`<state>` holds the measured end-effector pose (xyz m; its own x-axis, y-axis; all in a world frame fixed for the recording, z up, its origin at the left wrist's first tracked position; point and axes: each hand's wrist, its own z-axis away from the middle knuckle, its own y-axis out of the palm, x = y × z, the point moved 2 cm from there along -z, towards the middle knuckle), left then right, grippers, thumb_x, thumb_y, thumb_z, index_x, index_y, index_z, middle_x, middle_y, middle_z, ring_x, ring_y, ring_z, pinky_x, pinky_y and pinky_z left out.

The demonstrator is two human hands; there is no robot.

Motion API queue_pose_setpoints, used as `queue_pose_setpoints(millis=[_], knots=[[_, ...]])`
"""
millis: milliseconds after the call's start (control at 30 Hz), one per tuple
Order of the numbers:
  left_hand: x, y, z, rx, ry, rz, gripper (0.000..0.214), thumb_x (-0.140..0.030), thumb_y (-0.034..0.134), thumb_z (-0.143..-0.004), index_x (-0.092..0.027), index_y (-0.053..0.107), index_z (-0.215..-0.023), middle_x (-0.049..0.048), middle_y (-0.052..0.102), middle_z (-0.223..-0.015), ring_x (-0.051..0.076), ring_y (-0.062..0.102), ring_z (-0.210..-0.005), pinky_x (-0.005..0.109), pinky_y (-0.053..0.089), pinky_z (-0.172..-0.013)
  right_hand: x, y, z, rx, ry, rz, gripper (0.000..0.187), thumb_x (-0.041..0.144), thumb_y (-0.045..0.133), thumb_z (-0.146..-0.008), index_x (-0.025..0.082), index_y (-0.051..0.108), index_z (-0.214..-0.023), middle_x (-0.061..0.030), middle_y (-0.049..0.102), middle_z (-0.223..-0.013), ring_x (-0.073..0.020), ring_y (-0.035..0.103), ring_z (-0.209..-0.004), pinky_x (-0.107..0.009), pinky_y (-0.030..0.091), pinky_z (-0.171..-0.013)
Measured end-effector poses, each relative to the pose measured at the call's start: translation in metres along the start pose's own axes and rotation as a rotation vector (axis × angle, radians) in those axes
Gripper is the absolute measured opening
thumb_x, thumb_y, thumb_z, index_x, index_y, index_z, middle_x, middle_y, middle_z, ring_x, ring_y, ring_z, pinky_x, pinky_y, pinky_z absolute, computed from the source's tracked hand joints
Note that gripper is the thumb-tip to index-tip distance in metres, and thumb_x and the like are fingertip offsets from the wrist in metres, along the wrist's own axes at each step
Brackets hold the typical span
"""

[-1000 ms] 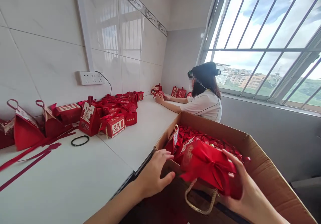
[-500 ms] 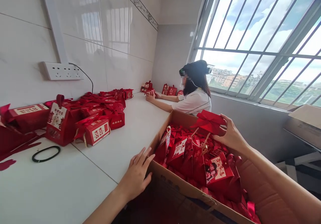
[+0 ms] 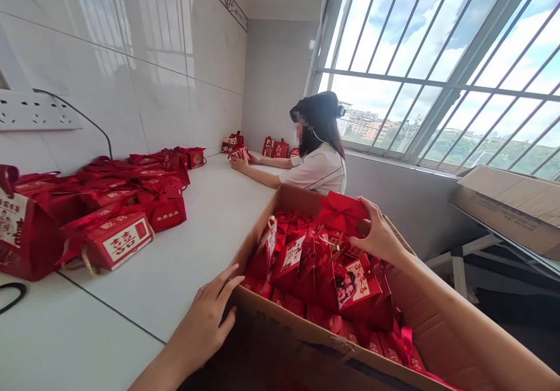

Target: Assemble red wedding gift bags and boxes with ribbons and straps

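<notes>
My right hand (image 3: 380, 237) is closed on a red gift box (image 3: 342, 213) with a ribbon bow, held over the far end of an open cardboard carton (image 3: 306, 344). The carton is packed with several red gift boxes (image 3: 319, 268) with rope handles and printed labels. My left hand (image 3: 205, 321) lies flat with fingers spread against the carton's near left corner, at the edge of the white counter (image 3: 192, 262).
More red gift boxes (image 3: 118, 204) lie along the tiled wall on the counter, with a power strip (image 3: 35, 111) above and a black hair band (image 3: 11, 296) at the left. Another person (image 3: 315, 163) sits at the counter's far end handling a box. A second carton (image 3: 507, 204) rests on a frame at right.
My right hand carried the red gift box from the carton's near edge up to its far end. The view swung to the right, and my left hand slid along the carton's corner.
</notes>
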<state>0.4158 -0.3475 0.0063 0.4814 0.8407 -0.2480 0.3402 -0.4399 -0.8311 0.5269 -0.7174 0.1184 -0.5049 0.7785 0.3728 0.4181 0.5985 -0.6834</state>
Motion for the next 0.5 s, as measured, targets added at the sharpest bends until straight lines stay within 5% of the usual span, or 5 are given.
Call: queue_pose_setpoints(millis=[267, 367, 500], knots=[[0.003, 0.002, 0.0, -0.029, 0.022, -0.011, 0.046, -0.014, 0.044, -0.083, -0.027, 0.044, -0.127, 0.0047, 0.048, -0.138, 0.023, 0.055, -0.117, 0.037, 0.053, -0.091, 0.031, -0.009, 0.01, 0.06, -0.075, 0.002, 0.091, 0.018, 0.066, -0.059, 0.027, 0.025, -0.14, -0.0099, 0.035, -0.139, -0.0288, 0.043, -0.124, -0.045, 0.043, -0.101], [0.002, 0.001, 0.0, -0.026, 0.032, -0.017, 0.045, -0.014, 0.044, -0.084, -0.026, 0.044, -0.127, 0.0054, 0.048, -0.138, 0.023, 0.056, -0.116, 0.037, 0.053, -0.091, 0.012, -0.008, 0.004, 0.087, 0.043, -0.096, 0.088, 0.021, 0.065, -0.06, 0.026, 0.024, -0.138, -0.01, 0.037, -0.138, -0.0264, 0.048, -0.119, -0.042, 0.047, -0.097], [0.001, 0.001, 0.0, -0.02, 0.037, -0.026, 0.046, -0.014, 0.043, -0.084, -0.026, 0.042, -0.128, 0.006, 0.048, -0.138, 0.024, 0.055, -0.117, 0.039, 0.052, -0.092, -0.048, -0.003, -0.011, 0.21, 0.422, 0.001, 0.081, 0.025, 0.065, -0.061, 0.017, 0.026, -0.132, -0.014, 0.043, -0.132, -0.0253, 0.048, -0.12, -0.035, 0.045, -0.099]])
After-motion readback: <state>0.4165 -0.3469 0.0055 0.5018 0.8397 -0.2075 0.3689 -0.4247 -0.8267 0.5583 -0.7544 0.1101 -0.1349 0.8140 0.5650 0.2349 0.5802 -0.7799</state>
